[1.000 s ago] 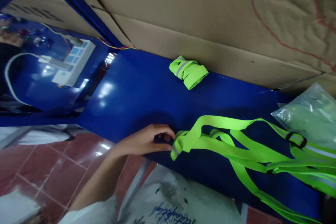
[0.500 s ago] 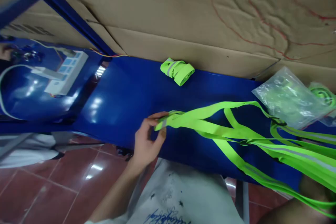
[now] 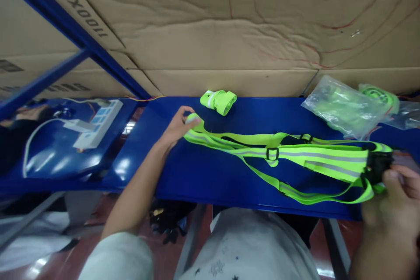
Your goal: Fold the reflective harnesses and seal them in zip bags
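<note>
A neon yellow-green reflective strap harness [image 3: 321,154] with grey stripes and black slide buckles stretches lengthwise over the blue table. At its looped left end, my left hand [image 3: 179,126] pinches the webbing between thumb and fingers. My right hand [image 3: 402,188] grips the other end beside a black buckle [image 3: 379,164]; its fingers are partly cut off by the picture's edge. Behind the harness lies a rolled-up bundle of the same strap [image 3: 218,101], touched by neither hand.
Clear plastic bags [image 3: 344,107] with neon straps lie at the back right. Cardboard [image 3: 203,48] walls the rear of the blue table [image 3: 141,153]. A white power strip [image 3: 98,124] sits on the left table, near another person's hand [image 3: 34,113].
My right hand has come into clearer view with the black buckle end. The harness now lies straighter and flatter along the table. My left hand has moved toward the back, still holding the loop.
</note>
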Motion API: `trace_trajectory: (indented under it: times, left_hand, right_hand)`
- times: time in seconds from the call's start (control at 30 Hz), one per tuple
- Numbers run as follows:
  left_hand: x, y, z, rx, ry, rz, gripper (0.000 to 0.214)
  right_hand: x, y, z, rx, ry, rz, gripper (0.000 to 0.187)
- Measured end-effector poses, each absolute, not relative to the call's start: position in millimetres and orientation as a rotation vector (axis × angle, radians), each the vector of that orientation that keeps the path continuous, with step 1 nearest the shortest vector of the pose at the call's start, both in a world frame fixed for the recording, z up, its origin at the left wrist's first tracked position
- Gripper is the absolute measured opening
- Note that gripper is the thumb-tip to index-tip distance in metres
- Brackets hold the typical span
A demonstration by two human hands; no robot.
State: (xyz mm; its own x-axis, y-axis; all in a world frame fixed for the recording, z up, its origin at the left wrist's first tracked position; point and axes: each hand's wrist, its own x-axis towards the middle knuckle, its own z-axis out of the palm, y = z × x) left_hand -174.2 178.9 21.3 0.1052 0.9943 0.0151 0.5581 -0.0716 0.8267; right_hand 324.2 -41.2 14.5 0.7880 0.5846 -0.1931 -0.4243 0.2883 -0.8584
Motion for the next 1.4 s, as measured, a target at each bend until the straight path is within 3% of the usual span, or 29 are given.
trace_trajectory:
  times: [0.1, 0.17, 0.27, 0.4, 0.47, 0.7, 0.83, 0.93, 1.07, 1.17, 1.3, 1.4]
  left_hand:
    - [-179, 186, 30, 1.883, 1.337, 0.647, 0.089]
    - [-186, 185, 32, 1.978, 1.263, 0.556, 0.094]
    - [-192, 180, 27, 2.111, 1.254, 0.547, 0.077]
    - [-185, 170, 16, 2.334, 1.345, 0.637, 0.03]
    - [-181, 167, 14, 2.423, 1.386, 0.638, 0.021]
    - [-180, 153, 32, 2.545, 1.5, 0.655, 0.032]
    - [-182, 142, 48, 2.425, 1.57, 0.78, 0.032]
    - [-184, 141, 46, 2.435, 1.343, 0.509, 0.033]
    - [-189, 149, 28, 2.396, 1.254, 0.325, 0.049]
    - [-195, 157, 19, 2.353, 1.315, 0.34, 0.042]
    - [-201, 164, 22, 2.325, 1.345, 0.413, 0.017]
    - [-203, 168, 26, 2.269, 1.411, 0.577, 0.025]
  right_hand:
    - [321, -28, -13, -1.225, -0.294, 0.545, 0.022]
    - [326, -30, -22, -1.25, -0.274, 0.581, 0.024]
    - [337, -36, -27, -1.248, -0.262, 0.622, 0.028]
    - [343, -37, -34, -1.236, -0.366, 0.603, 0.036]
    - [343, -36, -38, -1.225, -0.418, 0.619, 0.035]
    - [347, -39, -47, -1.193, -0.447, 0.599, 0.032]
    - [347, -32, -52, -1.308, -0.401, 0.414, 0.03]
    - [344, -25, -53, -1.353, -0.36, 0.341, 0.039]
    - [343, -21, -48, -1.334, -0.323, 0.297, 0.036]
    - [342, -20, -45, -1.292, -0.281, 0.253, 0.031]
    - [336, -20, -44, -1.256, -0.3, 0.192, 0.028]
    - [331, -21, -42, -1.275, -0.286, 0.244, 0.027]
